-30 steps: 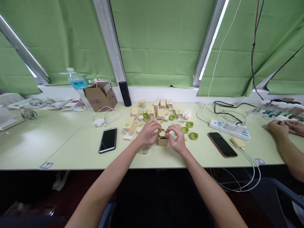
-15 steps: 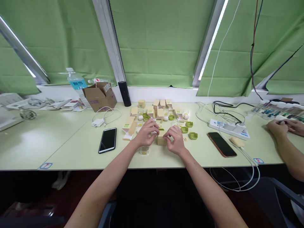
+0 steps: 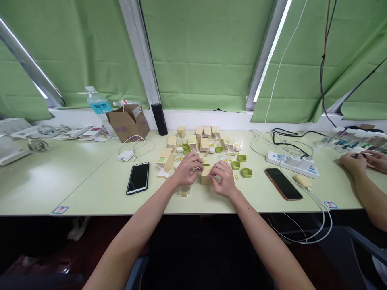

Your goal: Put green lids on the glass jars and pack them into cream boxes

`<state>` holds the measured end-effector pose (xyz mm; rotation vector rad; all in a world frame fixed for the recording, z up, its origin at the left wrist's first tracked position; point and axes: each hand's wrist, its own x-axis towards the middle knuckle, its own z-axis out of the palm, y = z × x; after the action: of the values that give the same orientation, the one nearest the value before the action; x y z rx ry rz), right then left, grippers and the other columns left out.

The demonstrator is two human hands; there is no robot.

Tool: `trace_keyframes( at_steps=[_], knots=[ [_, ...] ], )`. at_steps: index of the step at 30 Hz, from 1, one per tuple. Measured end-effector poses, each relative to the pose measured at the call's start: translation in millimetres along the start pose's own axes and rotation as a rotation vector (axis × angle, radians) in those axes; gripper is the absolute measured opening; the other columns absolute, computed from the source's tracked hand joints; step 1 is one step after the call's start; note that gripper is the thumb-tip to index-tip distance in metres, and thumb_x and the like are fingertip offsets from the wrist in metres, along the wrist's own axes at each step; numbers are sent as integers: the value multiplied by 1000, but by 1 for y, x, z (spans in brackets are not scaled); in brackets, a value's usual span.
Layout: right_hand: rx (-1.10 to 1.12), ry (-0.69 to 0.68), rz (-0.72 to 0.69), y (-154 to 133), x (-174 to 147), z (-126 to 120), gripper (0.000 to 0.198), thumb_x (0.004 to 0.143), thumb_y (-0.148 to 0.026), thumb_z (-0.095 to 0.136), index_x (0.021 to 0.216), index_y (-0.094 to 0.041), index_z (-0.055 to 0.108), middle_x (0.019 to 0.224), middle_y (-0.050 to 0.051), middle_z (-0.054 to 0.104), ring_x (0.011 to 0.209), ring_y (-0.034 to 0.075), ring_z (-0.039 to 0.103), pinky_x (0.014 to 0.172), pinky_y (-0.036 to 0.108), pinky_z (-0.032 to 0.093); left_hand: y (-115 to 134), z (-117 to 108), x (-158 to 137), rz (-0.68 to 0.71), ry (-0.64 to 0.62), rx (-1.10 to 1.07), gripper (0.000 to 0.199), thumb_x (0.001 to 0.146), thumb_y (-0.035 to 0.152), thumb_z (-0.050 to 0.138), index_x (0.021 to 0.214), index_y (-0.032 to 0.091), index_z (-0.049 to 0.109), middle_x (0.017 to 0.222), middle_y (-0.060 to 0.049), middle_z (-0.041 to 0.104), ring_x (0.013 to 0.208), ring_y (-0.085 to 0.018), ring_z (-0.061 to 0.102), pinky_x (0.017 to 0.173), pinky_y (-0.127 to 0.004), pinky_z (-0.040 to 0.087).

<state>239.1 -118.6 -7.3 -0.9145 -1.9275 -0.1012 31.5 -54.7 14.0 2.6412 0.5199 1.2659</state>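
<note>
A small tan cardboard box [image 3: 206, 177] stands on the pale green table [image 3: 90, 181] between my two hands. My left hand [image 3: 188, 169] grips its left side, fingers curled over the top edge. My right hand [image 3: 223, 178] holds its right side, fingertips on the closed top flap. Behind the box lie several more small tan boxes [image 3: 204, 143], some open, and several little green trays [image 3: 246, 172]. A small clear piece [image 3: 184, 190] lies by my left wrist.
A black phone [image 3: 138, 178] lies left of my hands and another phone [image 3: 283, 184] lies to the right. A power strip [image 3: 292, 163] with cables, a brown carton [image 3: 128, 122], a black cylinder [image 3: 159, 119] and a water bottle [image 3: 98, 105] stand farther back. Another person's hands [image 3: 359, 162] work at the far right.
The box's top flap was up a second ago and now lies shut. Both hands have settled lower around the box, which stays at the same spot.
</note>
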Motion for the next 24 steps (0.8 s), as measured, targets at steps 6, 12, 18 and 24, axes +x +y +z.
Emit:
trace_keyframes(
  at_steps=[6,12,18,24],
  knots=[
    [-67,-72,47,-5,0,0,27,84,-32,72,106,-21,61,112,11,62,100,29,60,82,43,47,-2,0,-1,-74,-50,67,23,79,6,54,90,23,66,93,-6,72,101,-27,58,91,-46,50],
    [-197,-135,88,-11,-2,3,53,83,-48,79,121,-20,55,123,16,55,106,33,58,88,49,52,-1,1,-1,-137,-19,179,26,80,7,55,97,23,68,95,-7,71,109,-29,61,97,-49,49],
    [-306,-169,123,-19,-3,5,53,83,-35,74,129,-19,51,123,17,52,106,34,57,82,48,54,3,-1,1,-150,-32,135,23,81,7,54,92,23,67,89,-5,72,102,-27,66,94,-46,48],
    [-166,-97,112,-11,-8,-20,61,68,-8,57,126,-21,50,131,16,49,123,36,54,93,51,53,2,-4,0,-153,60,-51,23,89,8,47,90,23,65,63,2,68,74,-21,65,88,-43,48]
  ],
)
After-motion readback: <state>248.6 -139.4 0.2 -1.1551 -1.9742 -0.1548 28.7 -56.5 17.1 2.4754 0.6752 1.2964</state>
